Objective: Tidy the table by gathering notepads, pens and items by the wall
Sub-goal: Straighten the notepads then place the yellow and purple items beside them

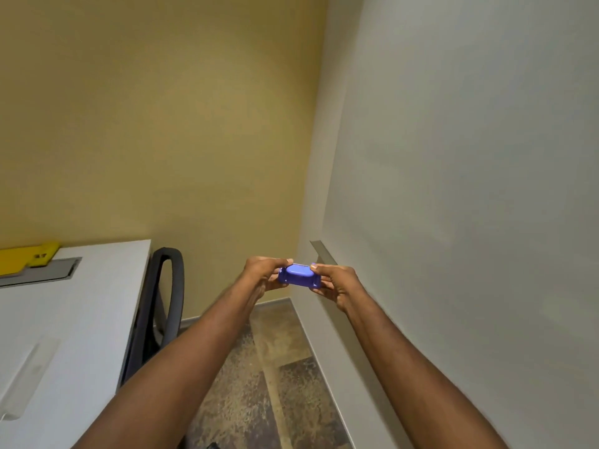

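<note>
Standing off to the side of the table (81, 319), the person holds a small blue plastic object (299, 275) out in front of them with both arms stretched forward. The left hand (264, 276) pinches one end between thumb and fingers; the right hand (334, 283) pinches the other end the same way. It hangs in the air over the floor, near the white wall on the right and well apart from the tabletop.

What the object is I cannot tell: it is rounded, glossy, moulded, with a raised oval top.

As for progress, little shows. The white tabletop is smooth and matte; at its far corner by the yellow wall lie a yellow notepad (14, 259) and a smaller yellow pad (45, 252), beside a grey metal cable hatch (52, 270). A pale, flat, translucent-looking item (26, 380) sits near the front edge; it looks ungathered. No pens are in view. A black chair back (162, 306) stands at the table's end, over mottled carpet.
</note>
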